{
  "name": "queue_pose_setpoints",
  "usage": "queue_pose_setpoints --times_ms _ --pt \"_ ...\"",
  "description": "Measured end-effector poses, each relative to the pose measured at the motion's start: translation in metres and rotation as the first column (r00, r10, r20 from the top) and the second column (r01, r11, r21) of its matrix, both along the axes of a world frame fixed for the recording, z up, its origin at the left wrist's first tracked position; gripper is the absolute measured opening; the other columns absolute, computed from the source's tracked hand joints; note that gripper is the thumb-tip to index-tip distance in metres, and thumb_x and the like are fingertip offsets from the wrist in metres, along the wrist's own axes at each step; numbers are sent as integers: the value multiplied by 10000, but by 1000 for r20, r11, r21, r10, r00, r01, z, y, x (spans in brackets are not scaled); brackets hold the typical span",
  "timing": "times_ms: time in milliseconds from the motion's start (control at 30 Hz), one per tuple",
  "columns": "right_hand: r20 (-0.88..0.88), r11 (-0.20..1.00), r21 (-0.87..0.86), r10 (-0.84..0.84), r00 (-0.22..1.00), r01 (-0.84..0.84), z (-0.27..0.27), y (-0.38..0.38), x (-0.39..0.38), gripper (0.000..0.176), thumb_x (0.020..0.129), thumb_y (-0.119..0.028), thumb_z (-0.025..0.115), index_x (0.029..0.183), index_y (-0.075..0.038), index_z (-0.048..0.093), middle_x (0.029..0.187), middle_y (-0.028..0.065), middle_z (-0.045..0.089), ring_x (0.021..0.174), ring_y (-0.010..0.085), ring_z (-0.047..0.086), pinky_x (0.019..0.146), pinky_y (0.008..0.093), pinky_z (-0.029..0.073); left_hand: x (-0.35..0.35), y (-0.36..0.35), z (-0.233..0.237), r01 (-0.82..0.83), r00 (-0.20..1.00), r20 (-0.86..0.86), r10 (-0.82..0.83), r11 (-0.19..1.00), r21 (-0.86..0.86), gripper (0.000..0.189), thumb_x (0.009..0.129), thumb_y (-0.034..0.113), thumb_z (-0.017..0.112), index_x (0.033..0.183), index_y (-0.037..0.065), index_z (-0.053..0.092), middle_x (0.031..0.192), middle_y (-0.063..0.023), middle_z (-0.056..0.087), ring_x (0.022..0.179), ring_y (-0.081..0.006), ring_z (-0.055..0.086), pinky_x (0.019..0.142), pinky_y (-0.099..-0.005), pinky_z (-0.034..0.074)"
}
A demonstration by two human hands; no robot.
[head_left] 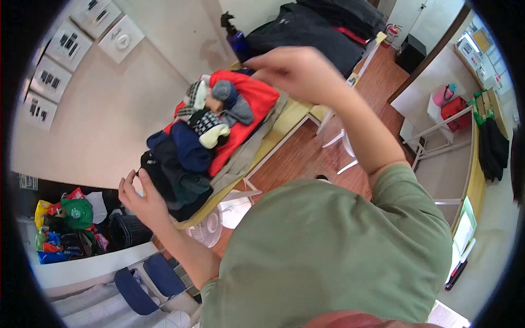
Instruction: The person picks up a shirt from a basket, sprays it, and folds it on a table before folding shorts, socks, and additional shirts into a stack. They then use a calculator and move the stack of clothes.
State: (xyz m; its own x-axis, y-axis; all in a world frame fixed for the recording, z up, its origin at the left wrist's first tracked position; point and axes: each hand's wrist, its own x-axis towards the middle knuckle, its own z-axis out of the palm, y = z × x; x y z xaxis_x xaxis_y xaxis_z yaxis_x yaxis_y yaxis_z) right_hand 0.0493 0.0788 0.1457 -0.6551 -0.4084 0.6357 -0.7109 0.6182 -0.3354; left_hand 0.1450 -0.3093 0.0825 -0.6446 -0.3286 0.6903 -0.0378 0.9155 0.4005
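Note:
My left hand (146, 203) is at the near left end of the clothes pile, fingers spread, beside a black garment (164, 175). A small pale patch shows between its thumb and fingers; I cannot make out what it is. My right hand (301, 74) hovers over the far end of a red garment (240, 134), slightly blurred, its fingers stretched out and no held item visible. On the red cloth lie grey socks (238, 111), a black-and-white checked sock (208, 121) and a plaid piece (195, 94). Navy cloth (190, 146) is bunched between red and black.
The clothes rest on a yellow-edged table (287, 123) against a wall. Behind stand a dark blue pump bottle (236, 41) and black garments (306, 35). Below are a fan (208, 228), a black basket (130, 228) and colourful bags (76, 213). A white chair (342, 147) stands right.

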Motion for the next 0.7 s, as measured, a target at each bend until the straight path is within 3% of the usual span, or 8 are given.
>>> queue_pose_setpoints --times_ms 100,167,200,233,367,467,600,700 --pt "-29 975 -94 -207 978 204 -10 107 -19 343 837 -242 731 1120 -53 692 1010 146 707 953 310 682 822 387 544 6 53 24 107 994 11 -108 993 56 295 961 230 632 1148 3 646 1291 -215 523 1222 -342 503 1034 -429 392" --pt "-150 982 185 8 989 20 -29 155 -34 603 789 -348 772 1254 -6 598 1328 221 556 1235 370 525 1019 434 438 0 91 32 267 963 -30 -267 964 -3 262 966 180 617 1151 -4 644 1299 -216 529 1230 -333 502 1039 -429 389" --pt "130 958 278 41 991 -76 -36 165 -34 789 732 -384 807 1377 -42 506 1449 192 451 1374 390 371 1130 509 297 -6 117 33 329 942 -59 -331 944 -35 245 969 155 605 1147 -9 643 1301 -218 530 1236 -333 499 1041 -431 386" --pt "44 892 450 26 999 -43 -47 171 -28 853 688 -423 825 1380 -51 494 1469 191 427 1391 401 339 1130 549 268 -12 143 34 405 907 -92 -410 912 -66 229 972 130 592 1144 -14 642 1303 -219 532 1243 -333 495 1044 -433 384" --pt "-140 933 355 112 984 -56 -64 192 -14 735 772 -418 760 1386 -99 511 1461 140 459 1354 384 395 1086 553 325 -45 238 34 615 769 -83 -633 770 -170 224 984 115 552 1134 -30 632 1336 -231 499 1246 -355 491 1047 -440 384" --pt "214 988 39 138 967 -149 -49 245 3 631 845 -396 703 1380 -114 526 1392 143 529 1266 363 501 1039 474 416 -61 281 38 695 698 -103 -709 705 -146 231 989 111 536 1148 -34 620 1335 -237 486 1252 -348 487 1044 -438 397" --pt "244 768 332 -631 737 548 -63 387 58 381 855 -191 677 1231 -140 640 1195 111 652 1089 297 626 900 406 517 -72 325 30 791 592 -115 -797 603 -106 212 981 61 515 1138 -47 608 1310 -226 489 1222 -351 512 1039 -446 414" --pt "225 455 312 -888 400 834 -60 479 143 347 836 -223 693 1157 -92 693 1176 156 662 1091 321 627 920 414 510 -81 356 18 884 455 -86 -886 461 -76 198 961 12 505 1122 -46 605 1294 -214 483 1175 -334 546 1004 -437 452"
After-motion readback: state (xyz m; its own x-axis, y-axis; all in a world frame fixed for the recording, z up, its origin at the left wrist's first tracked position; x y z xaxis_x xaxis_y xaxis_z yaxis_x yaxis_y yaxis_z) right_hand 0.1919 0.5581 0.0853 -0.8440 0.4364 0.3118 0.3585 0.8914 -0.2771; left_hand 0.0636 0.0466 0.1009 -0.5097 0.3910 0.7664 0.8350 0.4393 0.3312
